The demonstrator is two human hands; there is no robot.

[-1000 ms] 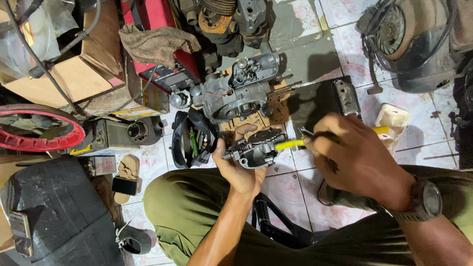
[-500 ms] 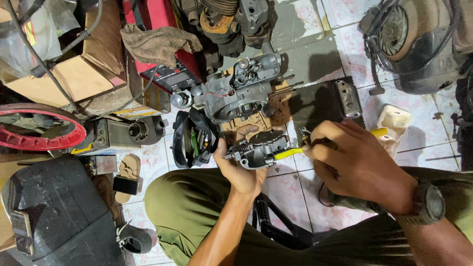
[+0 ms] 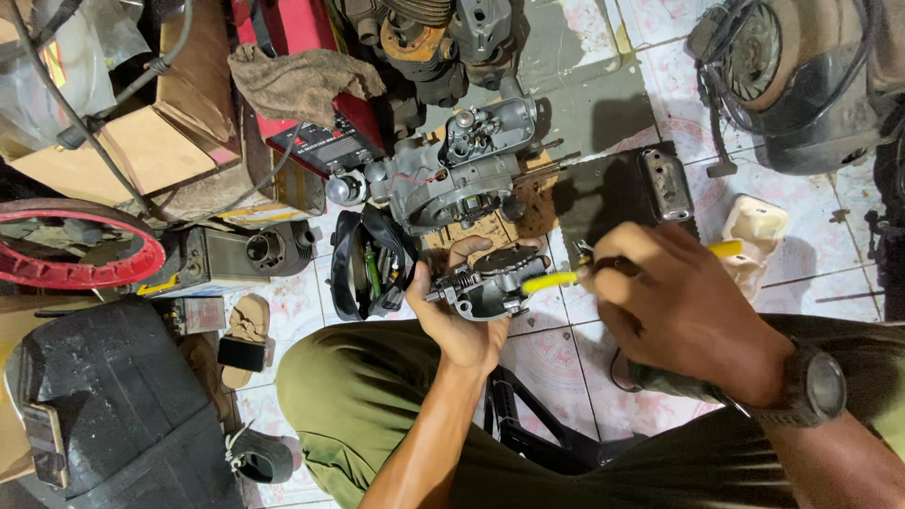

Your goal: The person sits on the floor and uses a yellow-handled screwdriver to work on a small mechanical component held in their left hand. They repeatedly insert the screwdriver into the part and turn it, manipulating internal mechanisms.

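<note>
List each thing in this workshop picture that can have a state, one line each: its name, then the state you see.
left hand: closed around the small metal engine part, holding it up
right hand: gripping the yellow-handled tool
yellow-handled tool: tip against the part
engine block: resting on the floor, partly dismantled
brown rag: crumpled, draped over the red case

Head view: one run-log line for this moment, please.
left hand: holds carburetor | right hand: grips yellow-handled tool at carburetor | behind: engine block
</note>
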